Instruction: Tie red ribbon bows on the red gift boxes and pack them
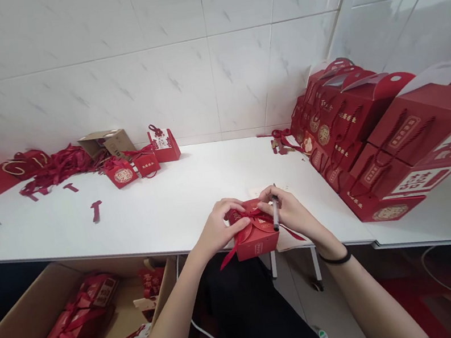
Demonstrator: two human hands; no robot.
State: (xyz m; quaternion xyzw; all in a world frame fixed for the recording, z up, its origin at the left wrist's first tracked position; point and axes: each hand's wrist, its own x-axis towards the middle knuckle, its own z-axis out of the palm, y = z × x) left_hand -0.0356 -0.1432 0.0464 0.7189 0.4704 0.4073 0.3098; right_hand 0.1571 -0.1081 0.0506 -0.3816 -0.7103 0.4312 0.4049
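A small red gift box point(254, 235) with a red ribbon sits at the near edge of the white table point(179, 200). My left hand point(218, 229) grips the box's left top, fingers pinched on the ribbon. On the box's right top, my right hand point(289, 211) also pinches the ribbon and holds a dark pen point(275, 211) upright between its fingers. A loose ribbon end point(228, 258) hangs off the front of the box.
Stacked red gift bags point(378, 149) fill the table's right side. Small red boxes point(144, 160), a cardboard box point(107, 142) and loose red ribbons point(56, 168) lie at the back left. An open carton point(31, 328) with red boxes stands below the table on the left.
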